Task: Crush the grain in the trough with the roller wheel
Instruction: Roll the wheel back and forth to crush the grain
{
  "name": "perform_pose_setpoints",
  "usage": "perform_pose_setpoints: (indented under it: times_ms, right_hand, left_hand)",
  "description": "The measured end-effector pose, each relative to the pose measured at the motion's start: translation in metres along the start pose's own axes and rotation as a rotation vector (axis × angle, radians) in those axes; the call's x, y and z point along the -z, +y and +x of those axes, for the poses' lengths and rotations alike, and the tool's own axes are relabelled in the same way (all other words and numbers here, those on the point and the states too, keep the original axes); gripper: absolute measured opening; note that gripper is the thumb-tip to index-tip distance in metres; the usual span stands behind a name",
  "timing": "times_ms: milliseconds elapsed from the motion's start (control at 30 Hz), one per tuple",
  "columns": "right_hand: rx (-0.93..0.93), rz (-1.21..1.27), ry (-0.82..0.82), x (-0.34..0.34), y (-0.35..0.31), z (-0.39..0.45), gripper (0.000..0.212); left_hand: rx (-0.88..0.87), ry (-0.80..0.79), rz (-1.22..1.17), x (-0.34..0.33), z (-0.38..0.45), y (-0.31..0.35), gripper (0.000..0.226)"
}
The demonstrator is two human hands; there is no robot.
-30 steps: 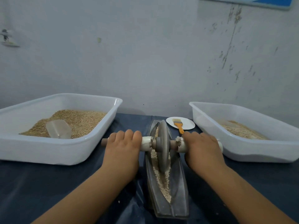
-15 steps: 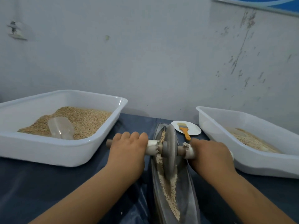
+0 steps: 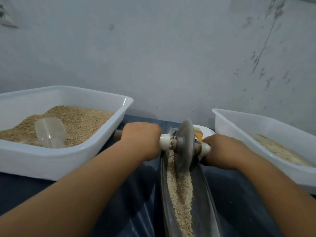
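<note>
Roller wheel (image 3: pixel 185 144): a grey stone-like disc, upright on edge at the far end of the trough (image 3: pixel 205 194).
Left hand (image 3: pixel 142 140): fingers curled over the wooden axle handle.
Right hand (image 3: pixel 224 151): fingers wrapped round the opposite handle.
Trough: narrow, boat-shaped, dull metal, holding coarse pale crushed grain (image 3: pixel 179 194).
Left tub (image 3: pixel 68 159): white plastic, heaped with tan grain and a clear scoop (image 3: pixel 49 131).
Right tub (image 3: pixel 256 127): white plastic, with a paler, finer layer.

We see the trough (image 3: pixel 203 194) between two tubs (image 3: pixel 71 156) (image 3: pixel 266 134); left of it, a scoop (image 3: pixel 49 130) lies in grain (image 3: pixel 82 120).
</note>
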State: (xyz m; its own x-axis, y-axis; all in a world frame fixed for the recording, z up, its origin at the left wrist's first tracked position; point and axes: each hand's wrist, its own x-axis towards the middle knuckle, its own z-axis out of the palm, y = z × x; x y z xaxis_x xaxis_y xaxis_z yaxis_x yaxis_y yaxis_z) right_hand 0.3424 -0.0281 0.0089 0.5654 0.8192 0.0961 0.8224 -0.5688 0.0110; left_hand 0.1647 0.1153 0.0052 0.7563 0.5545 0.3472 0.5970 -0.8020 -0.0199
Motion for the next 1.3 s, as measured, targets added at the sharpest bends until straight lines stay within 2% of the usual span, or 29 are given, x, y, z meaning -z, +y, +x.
perform_pose_setpoints:
  times_ms: [133,267,433,600,800,1000,1167,1300]
  right_hand:
    - [-0.032,0.103,-0.069,-0.005,0.004,0.011,0.013]
    - [-0.009,0.082,-0.08,-0.015,0.011,0.006,0.018]
    - [-0.046,0.097,-0.067,-0.01,0.006,0.011,0.012]
    - [-0.028,0.046,-0.055,-0.013,0.007,0.008,0.014]
    - [0.012,-0.046,-0.082,0.005,-0.007,0.016,0.016]
    - [0.033,-0.183,0.046,-0.004,-0.007,0.001,0.021]
    - [0.023,-0.075,-0.058,-0.001,-0.007,0.005,0.016]
    - [0.009,-0.048,-0.054,-0.009,0.0,-0.009,0.015]
  left_hand:
    - [-0.005,0.066,0.109,0.001,0.009,0.008,0.02]
    - [-0.029,0.113,0.13,-0.005,0.003,0.008,0.025]
    - [-0.014,0.049,0.091,0.002,0.011,0.007,0.024]
    - [-0.005,0.058,0.084,-0.008,0.008,0.004,0.026]
    - [0.017,-0.07,-0.009,-0.003,0.01,-0.003,0.023]
    - [0.055,0.012,0.043,-0.015,-0.019,-0.003,0.015]
    - [0.052,-0.01,0.076,-0.002,-0.001,0.005,0.019]
    - [0.031,0.031,0.146,-0.002,-0.009,0.009,0.02]
